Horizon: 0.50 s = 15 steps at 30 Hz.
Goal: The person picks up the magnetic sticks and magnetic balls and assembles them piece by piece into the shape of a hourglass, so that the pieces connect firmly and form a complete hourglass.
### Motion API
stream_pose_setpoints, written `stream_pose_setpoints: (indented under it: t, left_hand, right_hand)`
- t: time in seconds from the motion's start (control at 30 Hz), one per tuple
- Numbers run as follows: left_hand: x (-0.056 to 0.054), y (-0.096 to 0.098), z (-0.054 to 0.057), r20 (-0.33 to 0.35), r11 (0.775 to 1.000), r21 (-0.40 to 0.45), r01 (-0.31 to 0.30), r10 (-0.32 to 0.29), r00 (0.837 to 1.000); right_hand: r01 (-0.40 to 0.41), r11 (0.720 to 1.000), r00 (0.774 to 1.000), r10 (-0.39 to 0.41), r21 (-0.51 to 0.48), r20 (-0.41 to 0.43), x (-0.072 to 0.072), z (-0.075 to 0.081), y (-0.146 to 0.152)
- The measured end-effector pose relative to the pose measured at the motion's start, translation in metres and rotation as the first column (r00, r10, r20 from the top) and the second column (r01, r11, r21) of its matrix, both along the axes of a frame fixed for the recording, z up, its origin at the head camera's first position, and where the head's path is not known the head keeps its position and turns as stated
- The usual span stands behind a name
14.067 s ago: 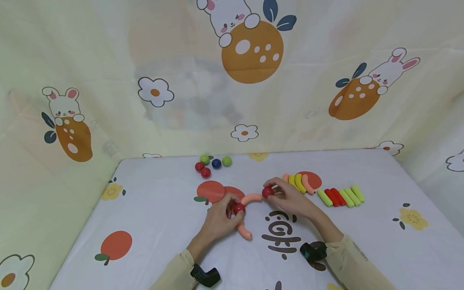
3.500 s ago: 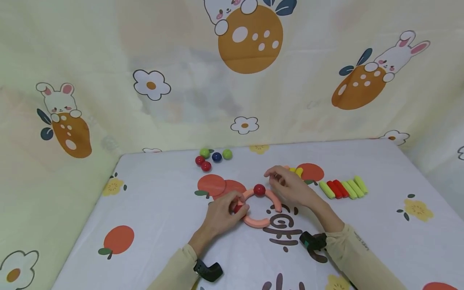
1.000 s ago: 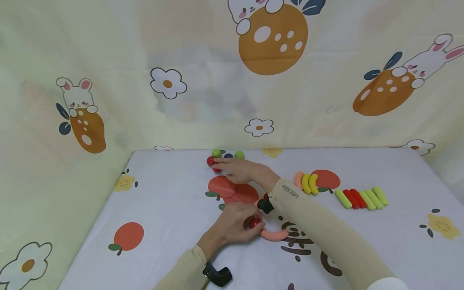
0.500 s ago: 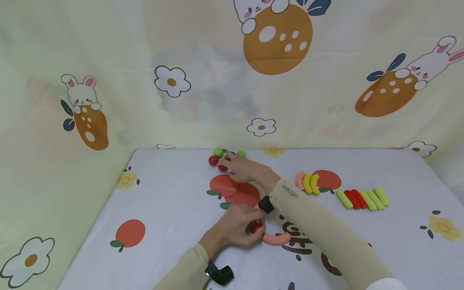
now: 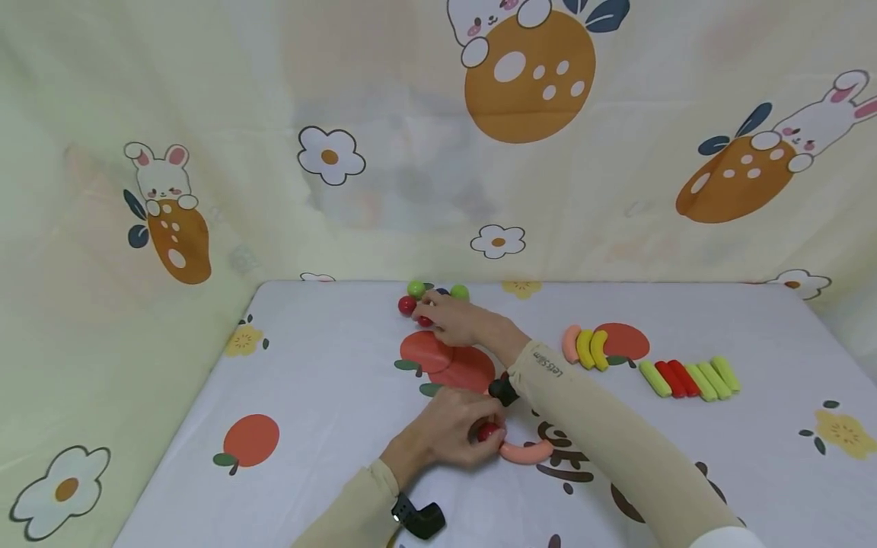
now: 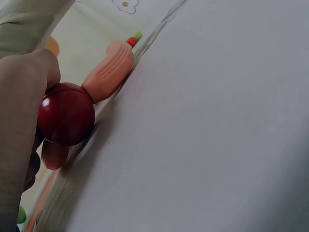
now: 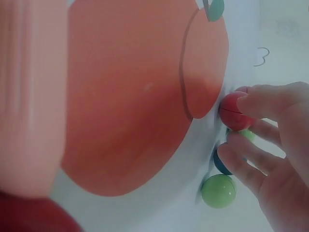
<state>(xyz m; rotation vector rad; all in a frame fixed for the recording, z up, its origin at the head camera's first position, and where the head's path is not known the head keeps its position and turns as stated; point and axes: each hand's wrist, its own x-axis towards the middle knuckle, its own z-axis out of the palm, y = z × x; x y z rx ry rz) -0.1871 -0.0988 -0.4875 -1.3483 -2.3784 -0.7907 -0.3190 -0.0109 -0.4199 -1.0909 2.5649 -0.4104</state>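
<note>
My left hand (image 5: 455, 426) pinches a glossy red ball (image 6: 67, 115). A curved pink piece (image 5: 526, 453) extends from that ball to the right. Another curved pink piece (image 7: 34, 96) and a second red ball (image 7: 36, 215) loom close in the right wrist view; my right forearm mostly hides them in the head view. At the back of the table my right hand (image 5: 459, 318) has its thumb and a finger around a red ball (image 7: 235, 111) resting on the cloth. Its other fingers reach over a dark blue ball (image 7: 223, 159), beside a green ball (image 7: 218, 191).
Another red ball (image 5: 407, 306) and another green ball (image 5: 416, 288) lie left of my right hand. To the right are a pink curved piece (image 5: 571, 344), yellow curved pieces (image 5: 591, 350) and a row of green and red sticks (image 5: 688, 379). A patterned curtain (image 5: 384, 213) stands behind the table.
Curved pink pieces and red balls were joined into a partial ring, using pieces from the right. My right hand then left the ring for the balls at the back, its fingers closing around a red one.
</note>
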Motion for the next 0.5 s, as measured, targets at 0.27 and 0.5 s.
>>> stream_pose_setpoints:
  t: [0.27, 0.5]
  left_hand:
    - [0.0000, 0.0005, -0.0009, -0.013, 1.000, -0.001, 0.004, -0.004, 1.000]
    - [-0.0012, 0.0005, -0.0031, 0.011, 1.000, -0.002, 0.003, -0.002, 1.000]
  right_hand:
    - [0.012, 1.000, 1.000, -0.011, -0.021, 0.013, 0.0005, -0.0073, -0.0018]
    - [0.020, 1.000, 1.000, -0.020, -0.011, 0.011, 0.0016, -0.0082, 0.0014]
